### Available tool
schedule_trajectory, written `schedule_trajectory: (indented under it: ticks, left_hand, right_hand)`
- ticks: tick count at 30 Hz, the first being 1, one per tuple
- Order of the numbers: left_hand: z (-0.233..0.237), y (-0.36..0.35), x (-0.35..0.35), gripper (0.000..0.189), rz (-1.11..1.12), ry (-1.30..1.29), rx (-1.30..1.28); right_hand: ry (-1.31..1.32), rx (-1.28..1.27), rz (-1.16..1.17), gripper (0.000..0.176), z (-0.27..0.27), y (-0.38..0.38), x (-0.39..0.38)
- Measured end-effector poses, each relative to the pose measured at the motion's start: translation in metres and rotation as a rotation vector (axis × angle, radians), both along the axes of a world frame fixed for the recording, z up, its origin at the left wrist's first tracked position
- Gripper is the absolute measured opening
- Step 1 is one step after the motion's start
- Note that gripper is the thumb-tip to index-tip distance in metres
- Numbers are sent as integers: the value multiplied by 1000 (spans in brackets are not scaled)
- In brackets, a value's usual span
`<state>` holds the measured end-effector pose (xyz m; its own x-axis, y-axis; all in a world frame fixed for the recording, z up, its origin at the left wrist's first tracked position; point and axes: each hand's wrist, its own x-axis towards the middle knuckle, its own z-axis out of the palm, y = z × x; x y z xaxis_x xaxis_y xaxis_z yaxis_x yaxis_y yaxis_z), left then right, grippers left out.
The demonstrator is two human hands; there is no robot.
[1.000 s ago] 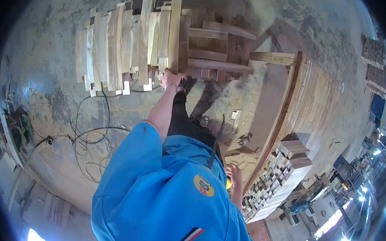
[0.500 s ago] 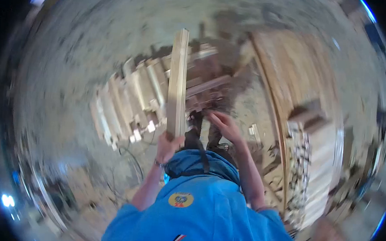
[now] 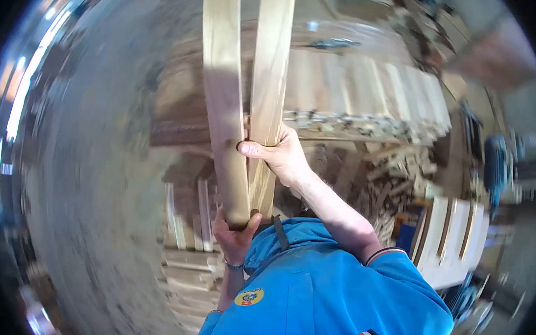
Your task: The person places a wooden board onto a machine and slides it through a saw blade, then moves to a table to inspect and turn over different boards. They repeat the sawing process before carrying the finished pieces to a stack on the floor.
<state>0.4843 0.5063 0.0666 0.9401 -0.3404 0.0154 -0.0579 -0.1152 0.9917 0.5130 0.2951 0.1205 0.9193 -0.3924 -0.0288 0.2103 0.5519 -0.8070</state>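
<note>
Two pale wooden boards are held up in front of my blue shirt, spread at the top and close together at the bottom. My left hand (image 3: 236, 238) is closed around the lower end of the left board (image 3: 223, 85). Around the right board (image 3: 269, 81) wraps my right hand (image 3: 286, 157), its thumb reaching across to the left board's edge. The right board's top runs out of view. Some fingers of both hands are hidden behind the wood.
Beyond the boards is a wooden bench with a row of light boards (image 3: 365, 90) on it, and a tool (image 3: 335, 44) lies behind them. Offcuts (image 3: 402, 172) are heaped to the right, near pale panels (image 3: 451, 240). Stacked wood pieces (image 3: 190, 279) lie lower left.
My view has turned toward the bench. The wood upright in my left hand now shows as two separate boards. My right hand has come up and gripped the right one.
</note>
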Motion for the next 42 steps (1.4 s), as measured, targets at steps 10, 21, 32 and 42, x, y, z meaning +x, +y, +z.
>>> schedule_trajectory:
  ticks: [10,21,32,42]
  left_hand:
    - [9,-44,77,41,-658,-180,7]
    - [22,-110,64,127,-1013,-635,256]
    - [-46,-192,-38,108,-1812,213,-314]
    - [129,-332,-95,75,-1519,286,-757]
  right_hand:
    - [31,120,-551,40,-4,-11,-47]
    - [250,-40,-1053,40,-11,21,-100]
    - [213,-627,-973,102,36,-27,-248]
    - [1130,-1151,-1232,114,62,-38,-379]
